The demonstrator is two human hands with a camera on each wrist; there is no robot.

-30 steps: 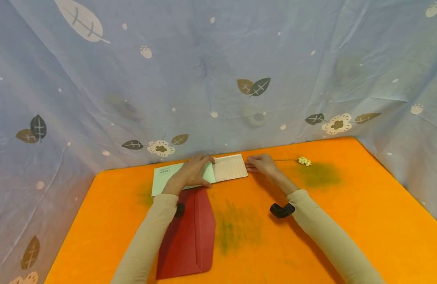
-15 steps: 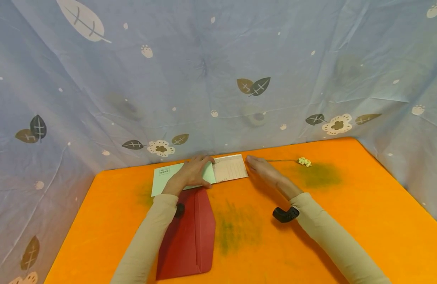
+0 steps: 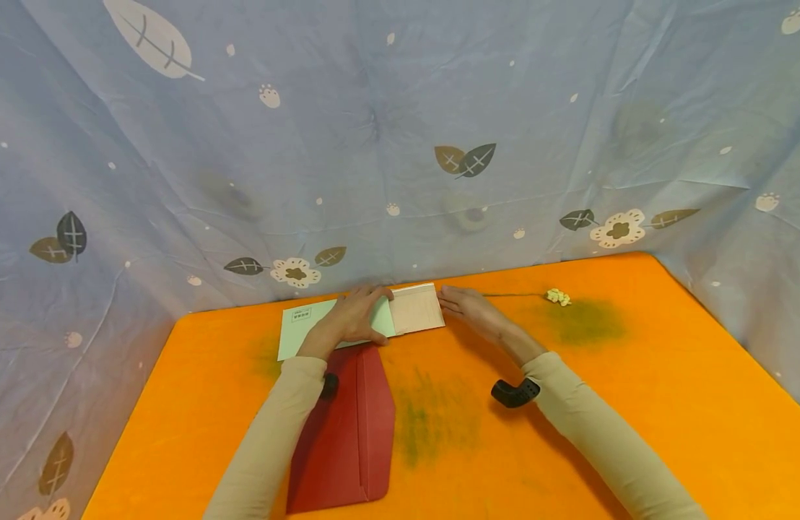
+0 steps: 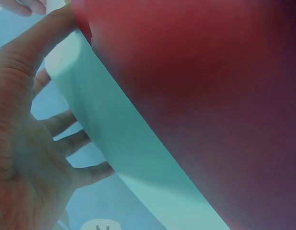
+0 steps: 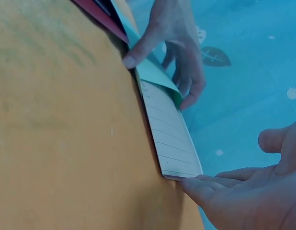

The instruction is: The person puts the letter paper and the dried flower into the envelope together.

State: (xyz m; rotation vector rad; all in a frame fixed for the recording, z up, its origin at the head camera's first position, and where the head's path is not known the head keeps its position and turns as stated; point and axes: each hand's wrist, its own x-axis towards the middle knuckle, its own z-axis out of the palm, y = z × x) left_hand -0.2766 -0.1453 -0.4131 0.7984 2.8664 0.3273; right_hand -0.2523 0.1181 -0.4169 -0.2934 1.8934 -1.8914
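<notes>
A pale green envelope lies along the back of the table, its mouth facing right. My left hand spans it and holds it, thumb at the near edge and fingertips at the far edge; in the right wrist view the envelope's mouth bows open. A lined sheet of letter paper sticks partway out of that mouth. My right hand, fingers straight, presses its fingertips against the paper's right end. The right wrist view shows those fingers right at the paper's edge.
A large red envelope lies in front of the green one, below my left forearm. Behind my right hand a dried flower with pale yellow blooms rests on the orange tablecloth. A patterned blue curtain rises close behind the table.
My right hand first drew back slightly and flattened, then moved left against the paper. The letter paper has slid a little farther left into the green envelope. The left hand stays put.
</notes>
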